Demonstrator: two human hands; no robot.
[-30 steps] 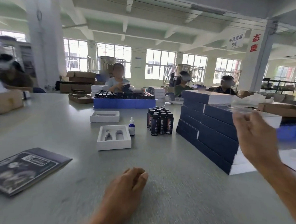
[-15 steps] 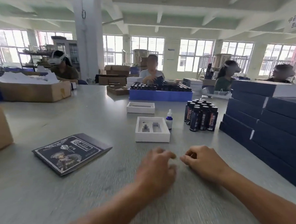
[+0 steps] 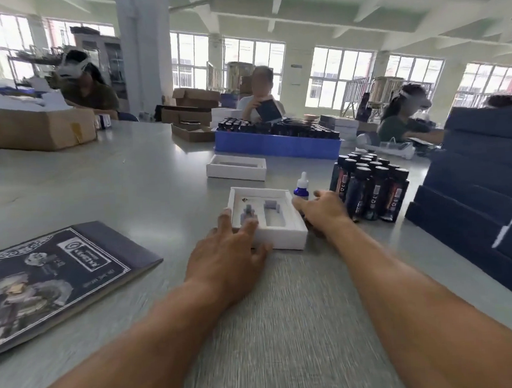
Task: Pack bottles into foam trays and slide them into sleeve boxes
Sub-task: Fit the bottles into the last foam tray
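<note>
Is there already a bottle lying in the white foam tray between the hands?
No, both cutouts of the white foam tray are empty; the dropper bottle stands beside it.

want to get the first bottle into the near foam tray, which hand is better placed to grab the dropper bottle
The right hand, most likely: it lies beside the small blue dropper bottle with the white cap, on the white foam tray's right edge. The left hand rests on the tray's near left corner, well placed to steady it.
</note>
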